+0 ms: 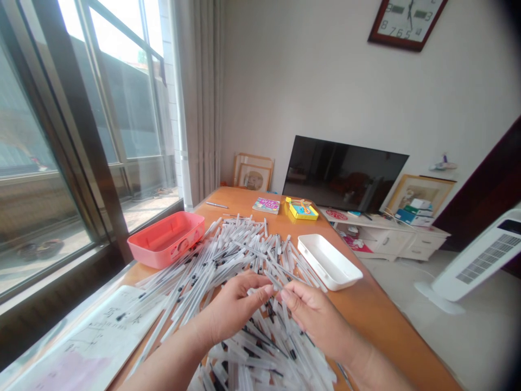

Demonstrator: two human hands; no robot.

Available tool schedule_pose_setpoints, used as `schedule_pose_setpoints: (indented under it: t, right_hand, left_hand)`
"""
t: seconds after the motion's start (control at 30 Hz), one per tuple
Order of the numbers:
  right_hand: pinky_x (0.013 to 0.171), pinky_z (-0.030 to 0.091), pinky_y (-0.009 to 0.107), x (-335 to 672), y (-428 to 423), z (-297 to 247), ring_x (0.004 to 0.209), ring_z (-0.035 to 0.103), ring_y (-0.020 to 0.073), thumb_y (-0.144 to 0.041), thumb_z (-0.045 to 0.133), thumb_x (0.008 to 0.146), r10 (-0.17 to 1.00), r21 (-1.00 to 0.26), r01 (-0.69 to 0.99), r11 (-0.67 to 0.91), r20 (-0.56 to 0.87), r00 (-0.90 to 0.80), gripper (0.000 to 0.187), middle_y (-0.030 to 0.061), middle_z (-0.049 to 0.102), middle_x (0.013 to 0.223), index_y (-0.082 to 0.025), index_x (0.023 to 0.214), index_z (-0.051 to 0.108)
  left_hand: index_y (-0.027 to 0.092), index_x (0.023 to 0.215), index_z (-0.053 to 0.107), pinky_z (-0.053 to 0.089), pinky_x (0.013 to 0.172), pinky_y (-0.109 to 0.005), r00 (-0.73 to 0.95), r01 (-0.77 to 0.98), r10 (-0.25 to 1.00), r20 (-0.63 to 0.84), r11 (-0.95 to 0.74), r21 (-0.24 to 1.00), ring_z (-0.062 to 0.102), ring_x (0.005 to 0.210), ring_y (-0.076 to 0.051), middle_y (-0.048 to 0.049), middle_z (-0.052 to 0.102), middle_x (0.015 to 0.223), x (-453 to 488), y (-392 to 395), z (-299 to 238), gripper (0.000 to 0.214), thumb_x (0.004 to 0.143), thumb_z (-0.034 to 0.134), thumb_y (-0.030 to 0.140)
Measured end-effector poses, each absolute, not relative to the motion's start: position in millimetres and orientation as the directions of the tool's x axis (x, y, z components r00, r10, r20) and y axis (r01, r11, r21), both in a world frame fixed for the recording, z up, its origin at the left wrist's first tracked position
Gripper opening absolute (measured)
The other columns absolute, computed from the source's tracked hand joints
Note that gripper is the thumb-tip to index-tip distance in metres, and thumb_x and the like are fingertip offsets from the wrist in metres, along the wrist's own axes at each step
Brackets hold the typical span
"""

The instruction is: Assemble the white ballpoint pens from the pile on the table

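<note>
A big heap of clear plastic pens (pixel 228 255) with black tips covers the middle of the wooden table (pixel 378 320). My left hand (pixel 236 307) and my right hand (pixel 311 312) meet over the near part of the heap. Their fingertips pinch the two ends of one pen (pixel 277 282) between them. Both hands have their fingers curled closed around that pen.
A pink plastic box (pixel 166 239) stands at the left of the heap and a white tray (pixel 329 260) at its right. Papers (pixel 85 342) lie at the near left corner. Small books (pixel 266 205), a lone pen (pixel 216 205), a television (pixel 342 174) and a white fan (pixel 476 260) sit beyond.
</note>
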State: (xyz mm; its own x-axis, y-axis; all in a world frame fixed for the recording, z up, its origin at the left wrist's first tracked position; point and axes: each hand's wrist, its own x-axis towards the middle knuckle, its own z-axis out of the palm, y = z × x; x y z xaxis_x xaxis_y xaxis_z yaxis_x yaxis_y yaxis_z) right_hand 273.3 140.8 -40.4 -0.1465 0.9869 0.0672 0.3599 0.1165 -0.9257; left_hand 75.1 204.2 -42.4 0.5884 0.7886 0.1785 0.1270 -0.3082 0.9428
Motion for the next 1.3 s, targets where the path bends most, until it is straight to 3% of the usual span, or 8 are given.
schedule_pose_setpoints:
  t: [0.2,0.33,0.5,0.67,0.87,1.03,1.2,1.3]
  right_hand:
    - [0.049,0.031,0.022,269,142,-49,0.048,0.045,0.0094,-0.062,0.040,0.097,0.990,-0.994,0.095,-0.057,-0.068,-0.121,0.051,-0.0006,0.060,0.057,-0.017,0.090,0.061]
    - [0.044,0.023,0.019,274,146,-57,0.042,0.045,0.0074,-0.062,0.043,0.096,0.983,-0.983,-0.043,-0.177,-0.174,-0.065,0.055,0.0047,0.066,0.058,-0.012,0.090,0.065]
    - [0.046,0.026,0.019,272,145,-56,0.045,0.048,0.0071,-0.056,0.047,0.097,0.976,-0.984,-0.060,-0.166,-0.155,-0.150,0.049,0.0051,0.067,0.061,-0.011,0.090,0.065]
    - [0.050,0.030,0.020,269,143,-54,0.049,0.048,0.0077,-0.050,0.049,0.097,0.984,-0.994,0.031,-0.100,-0.104,-0.147,0.039,0.0018,0.066,0.063,-0.014,0.089,0.061]
    - [0.060,0.039,0.023,265,139,-53,0.063,0.051,0.0116,-0.044,0.060,0.092,0.979,-0.870,0.456,0.186,0.202,-0.015,0.029,-0.0022,0.060,0.068,-0.019,0.079,0.058]
    - [0.059,0.042,0.025,264,138,-53,0.060,0.056,0.0124,-0.050,0.038,0.101,0.994,-0.924,0.374,0.076,0.040,-0.102,0.040,0.0008,0.068,0.077,-0.019,0.089,0.060]
    - [0.061,0.041,0.024,262,138,-54,0.064,0.053,0.0127,-0.043,0.057,0.094,0.977,-0.829,0.526,0.192,0.215,-0.018,0.025,-0.0021,0.061,0.071,-0.020,0.083,0.058]
    - [0.059,0.040,0.024,262,137,-54,0.063,0.053,0.0123,-0.045,0.053,0.096,0.980,-0.839,0.513,0.182,0.198,-0.025,0.028,-0.0019,0.061,0.072,-0.020,0.086,0.059]
  left_hand:
    - [0.017,0.091,0.069,0.043,0.074,-0.026,0.536,-0.200,0.844,0.024,0.099,0.975,0.059,0.080,-0.015,-0.0038,0.068,0.085,81,200,-46,0.033,0.091,0.058,0.047]
    - [0.016,0.096,0.065,0.045,0.069,-0.026,0.394,-0.333,0.919,-0.029,0.172,0.927,0.061,0.079,-0.015,-0.0046,0.068,0.083,76,210,-49,0.030,0.089,0.063,0.046]
    - [0.014,0.097,0.063,0.047,0.069,-0.025,0.374,-0.363,0.926,-0.044,0.190,0.912,0.063,0.076,-0.014,-0.0055,0.068,0.080,76,212,-50,0.031,0.089,0.063,0.044]
    - [0.015,0.096,0.063,0.049,0.068,-0.024,0.337,-0.370,0.939,-0.062,0.193,0.909,0.065,0.076,-0.014,-0.0059,0.069,0.082,80,210,-53,0.032,0.089,0.064,0.046]
    - [0.016,0.089,0.061,0.049,0.065,-0.023,0.292,-0.383,0.953,-0.085,0.198,0.902,0.065,0.072,-0.013,-0.0053,0.069,0.079,81,209,-53,0.030,0.088,0.065,0.046]
    - [0.016,0.087,0.061,0.050,0.066,-0.023,0.294,-0.373,0.952,-0.084,0.195,0.907,0.065,0.070,-0.013,-0.0048,0.069,0.077,82,209,-52,0.031,0.088,0.065,0.046]
    - [0.016,0.083,0.060,0.050,0.065,-0.023,0.271,-0.371,0.959,-0.079,0.180,0.911,0.065,0.069,-0.013,-0.0043,0.068,0.074,83,208,-52,0.032,0.086,0.066,0.047]
    - [0.016,0.084,0.061,0.050,0.066,-0.023,0.267,-0.370,0.961,-0.072,0.171,0.913,0.065,0.069,-0.013,-0.0049,0.069,0.075,83,209,-53,0.032,0.086,0.066,0.047]
